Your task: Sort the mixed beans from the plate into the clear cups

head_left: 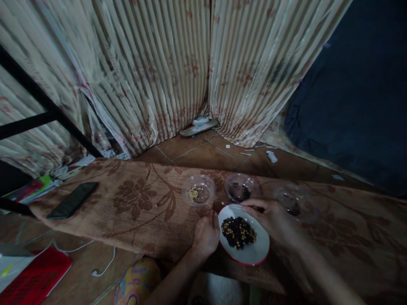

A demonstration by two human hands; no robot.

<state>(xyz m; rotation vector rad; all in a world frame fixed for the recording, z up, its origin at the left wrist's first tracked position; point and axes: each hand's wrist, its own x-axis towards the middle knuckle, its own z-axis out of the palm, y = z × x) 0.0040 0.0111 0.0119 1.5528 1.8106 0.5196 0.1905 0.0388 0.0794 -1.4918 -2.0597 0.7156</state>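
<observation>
A white plate (259, 237) with a red rim, tilted a little, holds a mixed heap of dark and yellow beans (238, 232). My left hand (206, 232) is closed on its left edge, the thumb along the rim. Over the far right rim is my right hand (265, 214), its fingers closed round a thin pale stick-like tool (229, 203) that reaches left. Beyond the plate stand three clear plastic bowls. The left bowl (208, 199) has yellow beans in it. Dark beans lie in the middle bowl (231, 190), and small dark pieces in the right bowl (310, 212).
A brown flowered cloth (133, 228) covers the low table. On its left lies a dark phone (73, 200). Striped curtains (178, 72) hang behind, with a skateboard (199, 128) at their foot. White earphones (95, 273) and a red bag (41, 275) are on the floor.
</observation>
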